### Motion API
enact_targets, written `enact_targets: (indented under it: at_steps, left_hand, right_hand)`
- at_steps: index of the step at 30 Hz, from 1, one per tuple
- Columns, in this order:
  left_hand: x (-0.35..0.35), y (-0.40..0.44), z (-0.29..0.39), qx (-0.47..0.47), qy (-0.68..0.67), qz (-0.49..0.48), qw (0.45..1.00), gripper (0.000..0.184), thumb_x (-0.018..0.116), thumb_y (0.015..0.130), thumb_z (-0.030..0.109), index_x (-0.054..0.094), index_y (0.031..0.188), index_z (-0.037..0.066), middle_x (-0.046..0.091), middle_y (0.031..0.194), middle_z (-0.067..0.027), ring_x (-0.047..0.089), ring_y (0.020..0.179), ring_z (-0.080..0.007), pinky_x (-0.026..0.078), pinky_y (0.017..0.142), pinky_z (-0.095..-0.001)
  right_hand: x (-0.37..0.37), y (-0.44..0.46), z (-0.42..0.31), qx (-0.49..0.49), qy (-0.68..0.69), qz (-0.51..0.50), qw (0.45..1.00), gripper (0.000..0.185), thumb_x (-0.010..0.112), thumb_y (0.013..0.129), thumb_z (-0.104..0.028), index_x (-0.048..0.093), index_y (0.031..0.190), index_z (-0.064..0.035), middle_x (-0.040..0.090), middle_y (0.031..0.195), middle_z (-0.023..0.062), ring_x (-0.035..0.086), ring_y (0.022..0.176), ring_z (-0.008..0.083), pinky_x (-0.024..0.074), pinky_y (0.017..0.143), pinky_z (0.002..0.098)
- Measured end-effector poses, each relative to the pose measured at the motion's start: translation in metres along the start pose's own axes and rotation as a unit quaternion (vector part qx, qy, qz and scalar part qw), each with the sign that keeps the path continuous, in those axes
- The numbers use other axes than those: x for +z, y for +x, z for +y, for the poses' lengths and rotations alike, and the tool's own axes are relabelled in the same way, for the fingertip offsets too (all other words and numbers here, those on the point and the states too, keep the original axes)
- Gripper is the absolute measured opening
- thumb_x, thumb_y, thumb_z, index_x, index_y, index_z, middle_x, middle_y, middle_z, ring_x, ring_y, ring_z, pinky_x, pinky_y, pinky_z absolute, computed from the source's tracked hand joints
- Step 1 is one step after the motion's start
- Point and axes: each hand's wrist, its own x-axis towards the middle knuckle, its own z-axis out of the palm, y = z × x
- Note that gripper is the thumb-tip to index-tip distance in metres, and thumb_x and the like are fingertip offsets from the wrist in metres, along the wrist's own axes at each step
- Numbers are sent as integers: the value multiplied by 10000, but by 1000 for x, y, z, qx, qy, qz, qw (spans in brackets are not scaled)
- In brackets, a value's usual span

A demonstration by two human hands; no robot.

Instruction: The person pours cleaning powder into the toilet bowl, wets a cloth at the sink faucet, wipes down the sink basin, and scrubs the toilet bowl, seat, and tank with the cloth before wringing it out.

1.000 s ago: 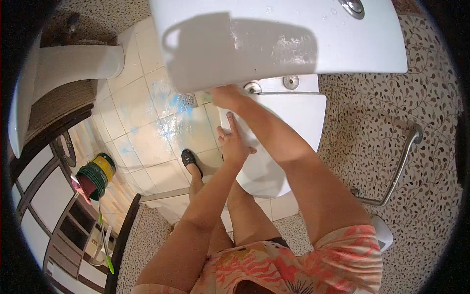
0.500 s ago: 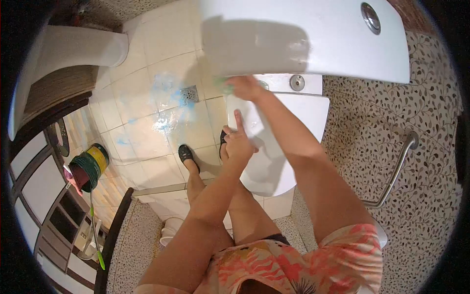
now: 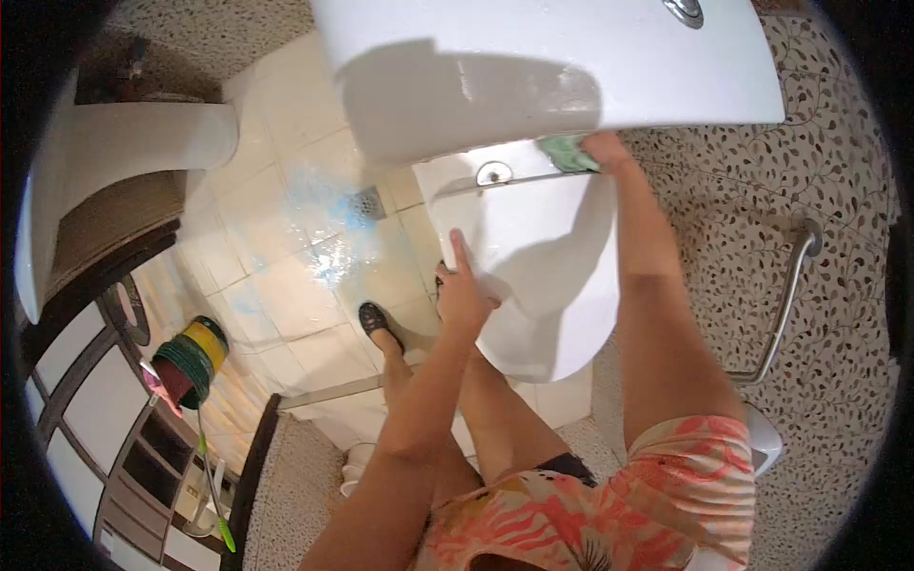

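Note:
The white toilet lid point(image 3: 533, 276) is down, below the white tank point(image 3: 457, 76). My left hand point(image 3: 464, 297) rests on the lid's left edge, index finger stretched out, fingers apart and holding nothing. At the back right of the seat, my right hand point(image 3: 606, 150) is closed on a green cloth point(image 3: 568, 153), which touches the strip behind the lid near the hinge. A round metal hinge fitting point(image 3: 493, 173) shows left of the cloth. The flush button point(image 3: 684, 11) is on top of the tank.
Blue streaks and wet patches mark the tiled floor point(image 3: 286, 228) around a square drain point(image 3: 367, 204). A sink pedestal point(image 3: 162, 138) stands at the left, with stacked buckets point(image 3: 195, 357) and a green-handled brush point(image 3: 225, 533) below it. A metal grab bar point(image 3: 785, 309) is on the right wall.
My right hand has moved with the green cloth from the left end of the strip behind the lid to its right end. My left hand stays on the lid's left edge. The view has shifted slightly.

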Motion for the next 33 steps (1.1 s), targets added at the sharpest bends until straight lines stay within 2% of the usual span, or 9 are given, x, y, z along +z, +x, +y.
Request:
enact_targets:
  at_steps: [3,6,13,17,20,22,25,29,33]
  left_hand:
    - [-2,-6,-31,15,-45,-36,998,1362,848,522,104,-175,1404,283,274,1284,-387,500,1066,-459,462,896,-440]
    - [10,1,-32,75,-100,-19,992,1390,853,497,70,-184,1398,281,294,1245,-406,468,1075,-502,448,919,-460]
    - [16,-3,-28,77,-57,6,995,1396,855,499,75,-212,1392,187,347,1176,-450,428,1082,-534,418,941,-489]
    - [16,-10,-31,91,-44,13,995,1408,863,494,87,-225,1386,151,381,1184,-428,405,1108,-529,409,944,-491]
    - [17,-2,-31,99,-40,7,994,1414,866,491,94,-233,1380,129,404,1209,-386,380,1140,-526,411,940,-487]
    - [17,-6,-29,89,-26,14,996,1420,866,491,96,-244,1376,129,414,1237,-345,383,1137,-520,417,934,-477]
    - [18,-5,-31,122,-37,23,992,1425,870,491,104,-244,1378,157,366,1246,-386,398,1129,-520,416,941,-475]
    - [20,-10,-20,63,1,36,997,1436,874,484,107,-245,1379,206,302,1251,-436,430,1112,-520,419,945,-476]
    - [10,-10,-34,58,-18,-11,998,1407,860,517,116,-239,1378,290,232,1309,-421,444,1139,-475,398,970,-455]
  right_hand:
    - [-48,17,62,187,-217,27,958,290,579,759,-148,647,1032,-81,628,1068,154,607,988,274,477,852,374]
    - [-39,10,111,49,-380,56,922,310,556,785,-215,629,1057,-87,616,1097,151,597,1018,283,484,837,392]
    - [19,-26,-51,54,-371,-200,905,378,614,708,-270,649,1009,-43,632,1041,172,607,977,311,480,842,385]
    - [24,-105,25,-54,-123,167,977,318,639,721,-250,659,1010,-120,628,968,185,606,877,349,485,787,409]
    - [20,-143,73,-69,-141,264,952,364,665,706,-181,631,1012,14,637,876,214,617,780,371,496,733,410]
    - [18,-148,80,214,-64,351,909,361,653,710,-171,635,1044,-33,635,850,218,615,760,368,497,716,405]
    - [50,-135,44,159,-74,310,935,361,653,712,-178,639,1049,-51,631,827,227,615,763,366,495,696,409]
    - [97,-185,7,-151,-149,167,963,335,650,717,-241,650,1020,-99,615,952,205,586,887,350,481,778,421]
    - [59,-144,48,86,-26,292,952,348,659,722,-241,641,1038,-95,631,922,207,616,838,354,498,759,412]
